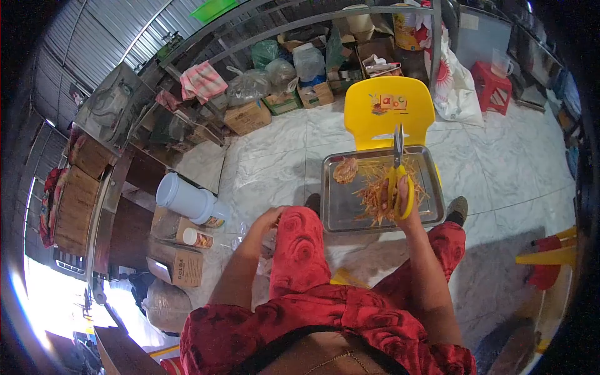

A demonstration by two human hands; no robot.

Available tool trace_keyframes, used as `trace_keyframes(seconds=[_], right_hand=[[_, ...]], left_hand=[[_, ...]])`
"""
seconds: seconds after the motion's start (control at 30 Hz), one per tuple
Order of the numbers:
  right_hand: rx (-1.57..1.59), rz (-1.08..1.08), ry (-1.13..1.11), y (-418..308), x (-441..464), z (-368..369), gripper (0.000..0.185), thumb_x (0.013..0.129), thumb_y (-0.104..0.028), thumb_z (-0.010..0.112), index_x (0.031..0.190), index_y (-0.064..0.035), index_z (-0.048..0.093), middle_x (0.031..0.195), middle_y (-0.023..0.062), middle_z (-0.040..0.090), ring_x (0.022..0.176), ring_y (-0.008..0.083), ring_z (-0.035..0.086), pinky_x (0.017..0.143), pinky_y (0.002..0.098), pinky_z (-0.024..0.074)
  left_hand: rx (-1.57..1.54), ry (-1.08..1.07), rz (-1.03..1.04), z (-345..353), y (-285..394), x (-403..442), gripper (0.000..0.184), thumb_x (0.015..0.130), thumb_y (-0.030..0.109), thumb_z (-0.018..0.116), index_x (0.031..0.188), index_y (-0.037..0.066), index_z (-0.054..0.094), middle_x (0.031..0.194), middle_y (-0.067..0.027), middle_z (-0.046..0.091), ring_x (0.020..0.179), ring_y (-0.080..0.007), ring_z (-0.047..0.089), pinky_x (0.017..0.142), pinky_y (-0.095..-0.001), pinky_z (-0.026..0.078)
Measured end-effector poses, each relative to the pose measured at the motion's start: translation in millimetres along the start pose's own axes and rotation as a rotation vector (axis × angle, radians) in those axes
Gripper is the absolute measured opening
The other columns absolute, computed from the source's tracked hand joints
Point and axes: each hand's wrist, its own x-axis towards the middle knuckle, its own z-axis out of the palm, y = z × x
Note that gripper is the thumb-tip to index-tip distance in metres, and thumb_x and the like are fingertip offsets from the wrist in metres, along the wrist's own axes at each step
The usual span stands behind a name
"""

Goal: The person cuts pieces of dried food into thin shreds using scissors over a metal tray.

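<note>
My right hand [406, 203] is closed around the yellow handles of a pair of scissors [398, 153], whose metal blades point away from me and look slightly apart. Beneath it, a rectangular metal tray [337, 212] holds a loose pile of thin orange-brown strips [374, 190]. A separate rounded clump [345, 170] of similar colour lies at the tray's far left. The tray sits at a yellow chair [389, 106] with printed letters on its back. My left hand [270, 219] rests against my left knee, apart from the tray, fingers loosely laid out and partly hard to make out.
White buckets [181, 194] and cardboard boxes [181, 265] stand on the left. Stuffed plastic bags [250, 87] and cartons line the far wall. A red stool [490, 87] with a clear jug is at the back right. Yellow-and-red furniture [550, 256] stands at the right.
</note>
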Motion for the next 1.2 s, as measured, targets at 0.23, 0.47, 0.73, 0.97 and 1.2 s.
trace_keyframes(seconds=[0.23, 0.47, 0.73, 0.97, 1.2], right_hand=[[-0.029, -0.001, -0.211, -0.3, 3.2, -8.0, 0.043, 0.088, -0.047, 0.040, 0.095, -0.0049, 0.048, 0.068, 0.0035, 0.049, 0.055, 0.0116, 0.048, 0.048, 0.0236, 0.0401], [-0.089, -0.055, -0.067, -5.3, -5.0, 0.6, 0.052, 0.085, -0.055, 0.039, 0.093, -0.0052, 0.051, 0.063, 0.0039, 0.049, 0.049, 0.0115, 0.046, 0.044, 0.0221, 0.0367], [-0.079, -0.042, -0.157, -2.0, -2.2, -0.6, 0.051, 0.087, -0.053, 0.038, 0.093, -0.0048, 0.050, 0.063, 0.0040, 0.049, 0.049, 0.0119, 0.046, 0.045, 0.0237, 0.0374], [-0.070, -0.035, -0.141, 1.0, -1.0, -5.7, 0.052, 0.086, -0.055, 0.037, 0.094, -0.0045, 0.050, 0.064, 0.0039, 0.049, 0.051, 0.0116, 0.047, 0.046, 0.0231, 0.0376], [-0.024, -0.025, -0.089, -7.0, -2.7, -5.2, 0.052, 0.086, -0.055, 0.037, 0.092, -0.0049, 0.050, 0.063, 0.0038, 0.049, 0.051, 0.0117, 0.047, 0.047, 0.0227, 0.0381]], left_hand=[[0.293, 0.106, -0.104, 23.4, 28.2, -35.2, 0.052, 0.080, 0.056, 0.045, 0.096, 0.009, 0.062, 0.081, -0.0027, 0.061, 0.063, -0.0160, 0.052, 0.056, -0.0299, 0.039], [0.041, 0.040, -0.020, 18.5, -28.7, -7.9, 0.053, 0.080, 0.058, 0.044, 0.097, 0.010, 0.061, 0.085, -0.0024, 0.060, 0.068, -0.0155, 0.052, 0.059, -0.0300, 0.039], [-0.223, 0.022, -0.075, 3.8, -12.2, -18.7, 0.054, 0.081, 0.059, 0.041, 0.099, 0.012, 0.060, 0.090, -0.0021, 0.060, 0.075, -0.0151, 0.052, 0.065, -0.0304, 0.039], [-0.012, 0.038, 0.003, 20.9, -36.2, 2.6, 0.055, 0.082, 0.060, 0.039, 0.102, 0.012, 0.059, 0.091, -0.0022, 0.060, 0.079, -0.0165, 0.053, 0.069, -0.0332, 0.040], [-0.194, 0.000, 0.011, -5.5, -23.2, -9.1, 0.056, 0.082, 0.060, 0.037, 0.104, 0.012, 0.058, 0.092, -0.0022, 0.060, 0.083, -0.0180, 0.053, 0.073, -0.0359, 0.041]])
